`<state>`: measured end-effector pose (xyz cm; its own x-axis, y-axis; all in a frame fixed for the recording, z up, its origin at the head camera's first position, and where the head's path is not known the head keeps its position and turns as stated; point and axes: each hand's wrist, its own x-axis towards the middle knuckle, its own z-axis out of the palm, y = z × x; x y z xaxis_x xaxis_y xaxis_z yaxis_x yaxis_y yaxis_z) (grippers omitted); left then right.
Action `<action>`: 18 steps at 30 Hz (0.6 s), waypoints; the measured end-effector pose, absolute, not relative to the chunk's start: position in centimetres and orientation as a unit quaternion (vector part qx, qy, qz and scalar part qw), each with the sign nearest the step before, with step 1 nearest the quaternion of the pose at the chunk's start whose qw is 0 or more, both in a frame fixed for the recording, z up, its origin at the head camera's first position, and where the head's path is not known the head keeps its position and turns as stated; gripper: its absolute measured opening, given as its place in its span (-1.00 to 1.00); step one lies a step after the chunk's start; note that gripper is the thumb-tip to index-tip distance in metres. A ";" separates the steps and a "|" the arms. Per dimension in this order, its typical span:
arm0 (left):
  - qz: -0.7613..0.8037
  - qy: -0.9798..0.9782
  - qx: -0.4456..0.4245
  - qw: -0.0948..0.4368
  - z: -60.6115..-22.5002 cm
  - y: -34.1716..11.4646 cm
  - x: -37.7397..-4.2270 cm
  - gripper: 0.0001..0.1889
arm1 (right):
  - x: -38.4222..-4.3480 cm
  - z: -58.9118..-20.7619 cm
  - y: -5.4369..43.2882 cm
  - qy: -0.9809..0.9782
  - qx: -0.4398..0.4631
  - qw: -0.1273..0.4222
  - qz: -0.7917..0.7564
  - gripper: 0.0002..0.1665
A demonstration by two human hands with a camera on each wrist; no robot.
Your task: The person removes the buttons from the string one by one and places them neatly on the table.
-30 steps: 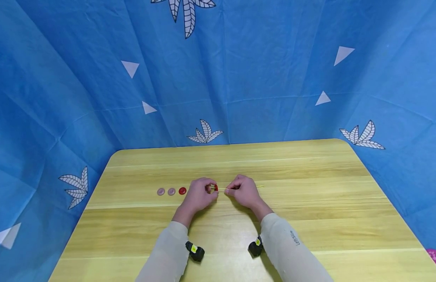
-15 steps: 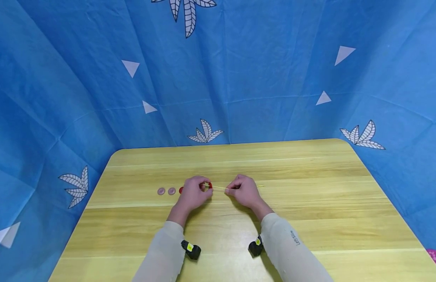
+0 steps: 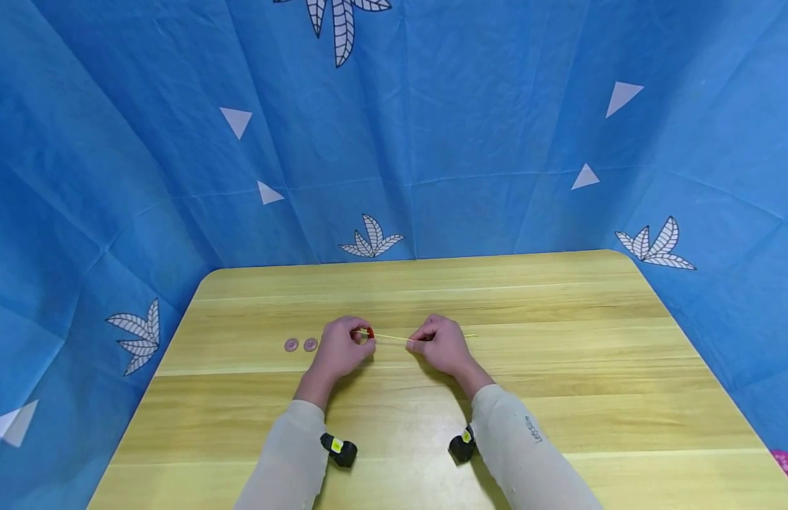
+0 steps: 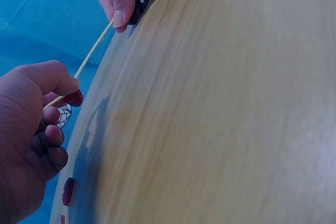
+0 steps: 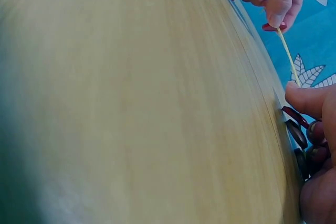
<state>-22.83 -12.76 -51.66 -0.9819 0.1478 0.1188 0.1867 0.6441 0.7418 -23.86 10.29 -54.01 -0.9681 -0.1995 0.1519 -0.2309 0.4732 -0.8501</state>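
Note:
Between thumb and forefinger, my left hand [image 3: 339, 348] pinches a red button [image 3: 371, 333]. A thin yellow cord [image 3: 391, 337] passes at this button and runs taut to my right hand [image 3: 442, 346], which pinches it. Beyond the right hand a short cord end [image 3: 471, 336] shows. In the right wrist view, a red button [image 5: 295, 116] and a dark button [image 5: 296, 134] stand by the right fingers, with another dark button behind; whether they are on the cord is unclear. Another red button [image 4: 68, 191] lies beneath the left hand, hidden in the head view.
Two pinkish buttons [image 3: 292, 345] lie on the wooden table [image 3: 559, 354] left of the left hand. A blue patterned cloth [image 3: 483, 127] hangs behind the table. Both wrists carry small black cameras [image 3: 343, 453].
My left hand has moved left with the red button, lengthening the cord between the hands. It now covers the red button on the table. My right hand has stayed put.

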 end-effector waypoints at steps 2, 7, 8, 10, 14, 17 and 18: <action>-0.412 -0.906 -0.090 0.027 -51.6 -13.0 -22.8 -0.75 | -23.9 -54.0 10.3 -0.858 0.126 0.018 0.498 -0.87; -0.410 -0.908 -0.082 0.031 -51.6 -13.4 -22.7 -0.73 | -23.9 -54.1 10.3 -0.857 0.126 0.017 0.499 -0.86; -0.407 -0.909 -0.080 0.032 -51.6 -13.5 -22.7 -0.73 | -23.9 -54.1 10.3 -0.857 0.126 0.017 0.500 -0.86; -0.405 -0.910 -0.078 0.034 -51.6 -13.7 -22.7 -0.73 | -23.8 -54.0 10.3 -0.857 0.126 0.014 0.500 -0.87; -0.384 -0.920 -0.068 0.042 -51.6 -13.9 -22.7 -0.75 | -23.9 -54.0 10.3 -0.858 0.129 0.013 0.497 -0.91; -0.368 -0.927 -0.053 0.043 -51.6 -14.1 -22.7 -0.77 | -23.9 -54.1 10.4 -0.859 0.129 0.013 0.495 -0.91; -0.364 -0.929 -0.049 0.042 -51.6 -14.1 -22.7 -0.77 | -23.9 -54.1 10.4 -0.859 0.129 0.013 0.495 -0.91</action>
